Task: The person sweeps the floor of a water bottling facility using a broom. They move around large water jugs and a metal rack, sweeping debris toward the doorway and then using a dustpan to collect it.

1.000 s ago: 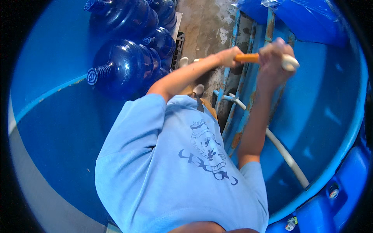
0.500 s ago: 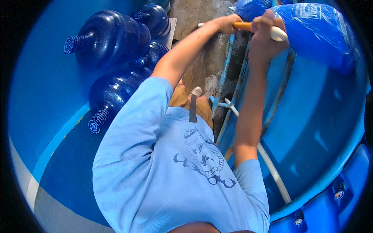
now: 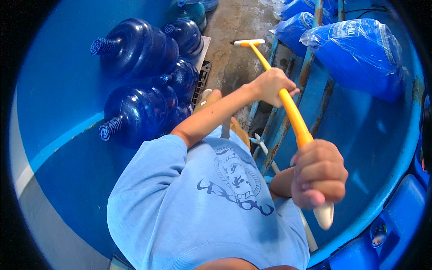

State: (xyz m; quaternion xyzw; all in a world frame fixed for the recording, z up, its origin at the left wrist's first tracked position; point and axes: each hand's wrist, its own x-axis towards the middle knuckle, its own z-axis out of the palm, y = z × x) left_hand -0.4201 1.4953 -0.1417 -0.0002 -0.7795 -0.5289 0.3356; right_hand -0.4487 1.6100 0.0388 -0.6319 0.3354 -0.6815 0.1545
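Both of my hands are wrapped round the yellow handle (image 3: 294,114) of a long T-shaped floor squeegee. My left hand (image 3: 273,86) is closed round its middle. Nearer to me, my right hand (image 3: 320,173) grips the end of the handle, whose white tip sticks out below the fist. At the far end, the narrow white and orange squeegee head (image 3: 249,42) is over the wet-looking concrete floor (image 3: 229,22); I cannot tell if it touches.
Several dark blue water jugs (image 3: 137,47) lie on the left beside a blue wall (image 3: 58,67). A rusty blue metal rack (image 3: 307,67) runs along the right of the floor strip. Plastic-wrapped blue containers (image 3: 360,54) rest at the far right, and a white pipe (image 3: 310,231) is beside me.
My right hand has come back toward my body and lower, and my left hand has also moved nearer. The squeegee's pole and head now show at length. My view has shifted slightly.
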